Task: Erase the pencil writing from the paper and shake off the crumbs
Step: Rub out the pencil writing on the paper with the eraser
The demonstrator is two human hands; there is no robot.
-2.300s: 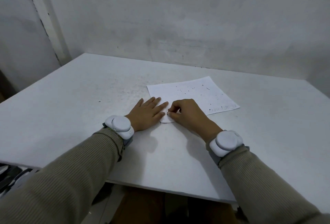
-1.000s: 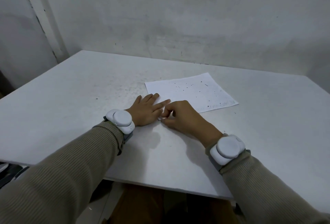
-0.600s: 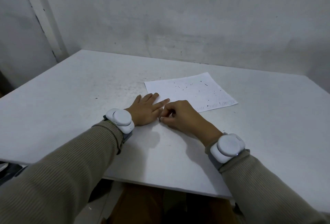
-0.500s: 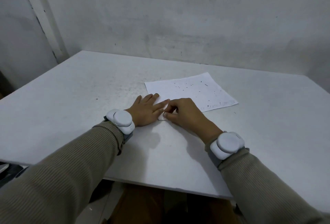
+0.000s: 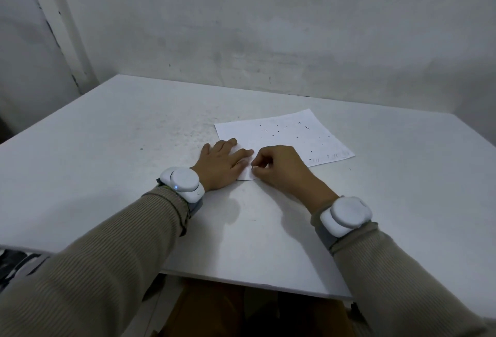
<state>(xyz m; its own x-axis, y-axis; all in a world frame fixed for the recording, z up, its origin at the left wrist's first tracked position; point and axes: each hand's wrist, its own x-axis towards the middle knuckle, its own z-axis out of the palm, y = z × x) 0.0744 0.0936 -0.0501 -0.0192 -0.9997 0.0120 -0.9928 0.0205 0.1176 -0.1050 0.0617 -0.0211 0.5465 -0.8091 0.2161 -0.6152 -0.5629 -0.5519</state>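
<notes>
A white sheet of paper [image 5: 290, 135] lies on the white table [image 5: 134, 175], speckled with dark eraser crumbs [image 5: 271, 135]. Faint pencil writing [image 5: 332, 157] shows along its near right edge. My left hand [image 5: 222, 163] lies flat with straight fingers, pressing down the sheet's near left part. Just to its right, my right hand [image 5: 279, 169] is curled over the paper's near corner and pinches a small eraser [image 5: 253, 167], which its fingers mostly hide.
The table stands in a corner between grey walls [image 5: 268, 27]. Its near edge [image 5: 241, 280] runs just in front of my forearms. White wrist devices [image 5: 185, 183] sit on both arms. A few dark specks dot the tabletop left of the sheet.
My right hand has made small strokes back and forth over the paper's near corner. My left hand has stayed flat on the sheet, and the paper has not shifted.
</notes>
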